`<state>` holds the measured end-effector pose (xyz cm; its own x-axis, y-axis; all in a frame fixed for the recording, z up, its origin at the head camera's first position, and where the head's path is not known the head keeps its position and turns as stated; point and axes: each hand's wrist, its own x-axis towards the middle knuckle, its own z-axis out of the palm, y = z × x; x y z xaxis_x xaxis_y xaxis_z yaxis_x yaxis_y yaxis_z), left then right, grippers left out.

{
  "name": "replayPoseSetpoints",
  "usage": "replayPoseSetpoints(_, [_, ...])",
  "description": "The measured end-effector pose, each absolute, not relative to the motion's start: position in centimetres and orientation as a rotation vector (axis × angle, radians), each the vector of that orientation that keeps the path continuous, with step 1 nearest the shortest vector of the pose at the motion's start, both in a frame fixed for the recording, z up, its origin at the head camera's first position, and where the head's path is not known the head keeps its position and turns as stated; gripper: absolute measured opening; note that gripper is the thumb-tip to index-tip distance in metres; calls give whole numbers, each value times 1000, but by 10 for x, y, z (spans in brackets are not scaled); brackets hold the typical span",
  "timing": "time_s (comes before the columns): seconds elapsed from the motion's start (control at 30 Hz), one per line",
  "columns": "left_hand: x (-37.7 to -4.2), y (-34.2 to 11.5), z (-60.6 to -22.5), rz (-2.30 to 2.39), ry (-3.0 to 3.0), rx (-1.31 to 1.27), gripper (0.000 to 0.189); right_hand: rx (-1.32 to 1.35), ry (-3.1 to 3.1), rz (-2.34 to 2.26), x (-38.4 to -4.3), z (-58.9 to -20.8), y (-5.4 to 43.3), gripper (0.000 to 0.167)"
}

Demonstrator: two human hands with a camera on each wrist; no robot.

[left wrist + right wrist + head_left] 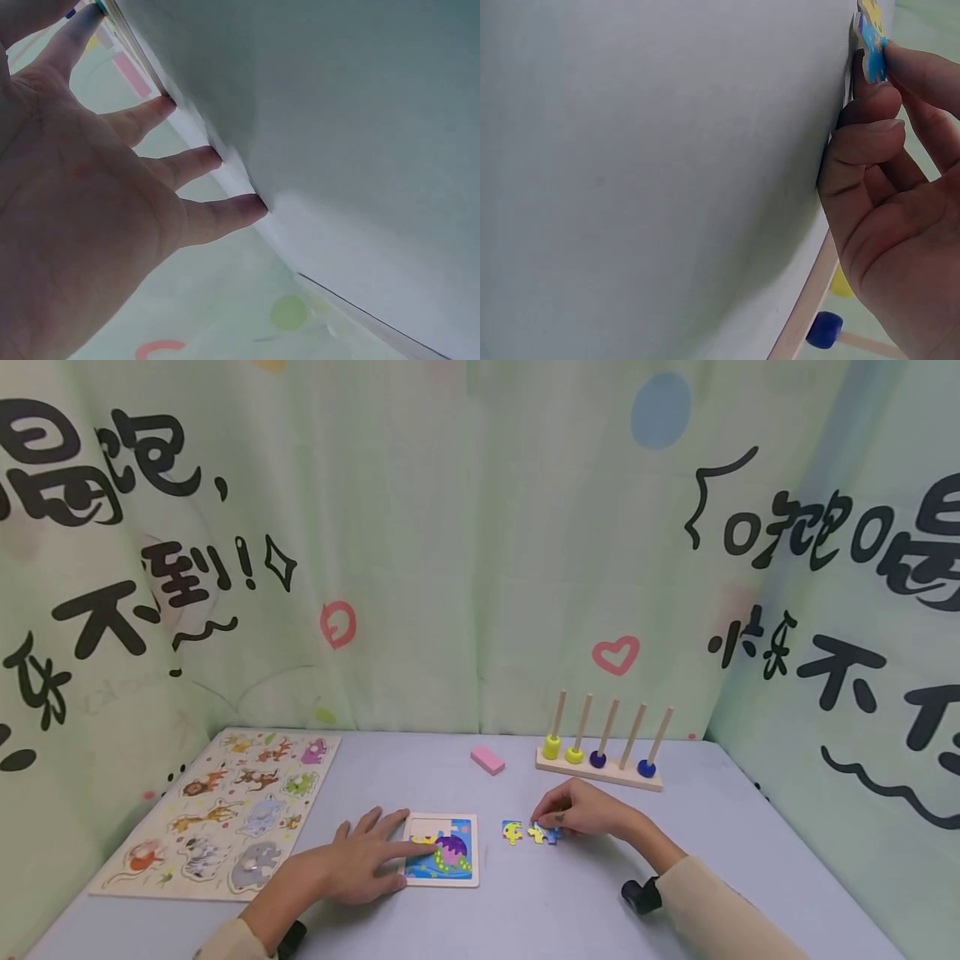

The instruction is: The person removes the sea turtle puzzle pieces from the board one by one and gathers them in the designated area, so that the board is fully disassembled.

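Note:
A small wooden-framed jigsaw puzzle [455, 881] lies on the table, with a purple and pink picture on blue. My left hand [360, 864] is spread, its index finger reaching over the puzzle picture and other fingertips at the frame and tabletop. In the left wrist view, the left hand [97, 180] shows straight, parted fingers. To the right of the puzzle, my right hand [581, 810] pinches a yellow and blue jigsaw piece [874, 45] between thumb and fingers. Beside it lies a loose yellow and blue jigsaw piece [512, 832].
A large animal peg board [176, 827] lies at the left. Toward the back are a pink block [487, 760] and a wooden peg stand [615, 774] with yellow and dark blue beads. A printed curtain [405, 568] surrounds the table.

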<state>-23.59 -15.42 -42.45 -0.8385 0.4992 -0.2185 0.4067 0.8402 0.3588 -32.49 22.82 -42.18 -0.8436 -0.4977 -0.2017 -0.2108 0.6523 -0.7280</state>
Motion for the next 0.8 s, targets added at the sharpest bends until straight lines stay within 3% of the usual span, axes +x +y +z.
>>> replayPoseSetpoints(0.8, [-235, -154, -424, 447, 2716, 680, 48, -516, 2555, -1010, -320, -423, 228, 13])
